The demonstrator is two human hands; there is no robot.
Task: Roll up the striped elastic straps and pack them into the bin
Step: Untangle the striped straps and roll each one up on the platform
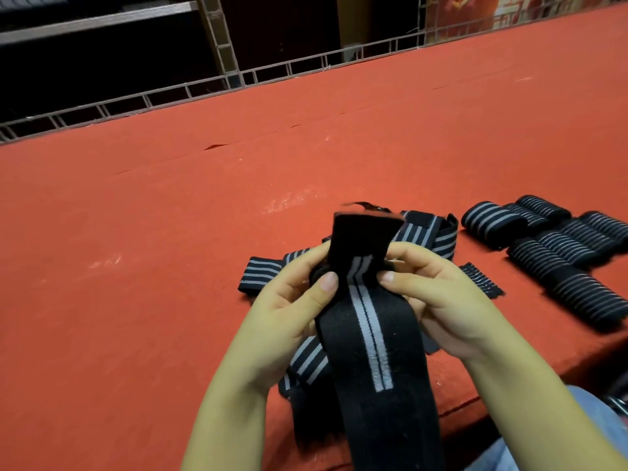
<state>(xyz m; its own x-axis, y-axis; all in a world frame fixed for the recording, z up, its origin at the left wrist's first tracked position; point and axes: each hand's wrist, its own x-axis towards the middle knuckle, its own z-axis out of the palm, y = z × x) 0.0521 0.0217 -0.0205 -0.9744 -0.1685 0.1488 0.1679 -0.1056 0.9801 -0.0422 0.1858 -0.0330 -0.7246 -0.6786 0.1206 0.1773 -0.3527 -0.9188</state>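
I cannot see any bin from the head camera, and the lower end of the strap [370, 334] is cut off by the bottom edge of the picture. Its upper end is blurred, so I cannot tell how the black flap there is folded. The fingers behind the strap are hidden.

My left hand [292, 300] grips the strap on its left edge, with the thumb pressed on the front face. My right hand [431, 294] grips the right edge in the same way, thumb in front. The strap is held above the near edge of the red table [170, 232].

Under my hands lies a pile of loose straps [424, 236], partly covered. Toward the right edge of the table is a group of rolled straps [557, 246], touching each other; the exact number is hard to make out. One small flat piece [482, 280] lies between the pile and the rolls.
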